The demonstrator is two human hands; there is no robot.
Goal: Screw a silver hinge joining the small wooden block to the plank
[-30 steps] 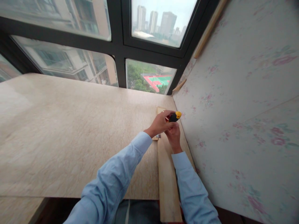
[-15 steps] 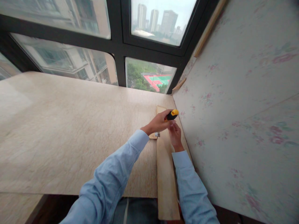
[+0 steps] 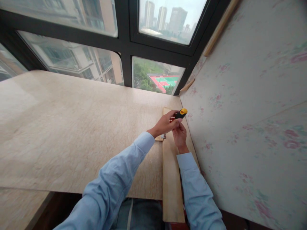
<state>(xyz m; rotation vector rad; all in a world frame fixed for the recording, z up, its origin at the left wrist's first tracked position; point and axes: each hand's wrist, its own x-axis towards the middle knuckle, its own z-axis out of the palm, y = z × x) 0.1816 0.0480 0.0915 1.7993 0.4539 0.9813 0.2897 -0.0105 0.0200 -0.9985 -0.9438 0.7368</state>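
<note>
My left hand is closed around a screwdriver with a black and yellow handle. The handle's yellow end points away to the upper right, and its front part is hidden in the fingers. Just below and touching it, my right hand is closed in a pinch; what its fingertips hold is hidden. Both hands are over a long pale wooden board. A small metal hinge shows at the board's left edge, beside my left wrist, next to a short wooden piece partly covered by that hand.
The board lies on a beige marble-patterned sill and juts past its front edge towards my lap. Close on the right stands a wall with flowered wallpaper. A dark window frame runs along the back.
The screwdriver handle shifts and turns slightly within my left hand, while my right hand stays pinched beneath it. The whole view has tilted a little.
</note>
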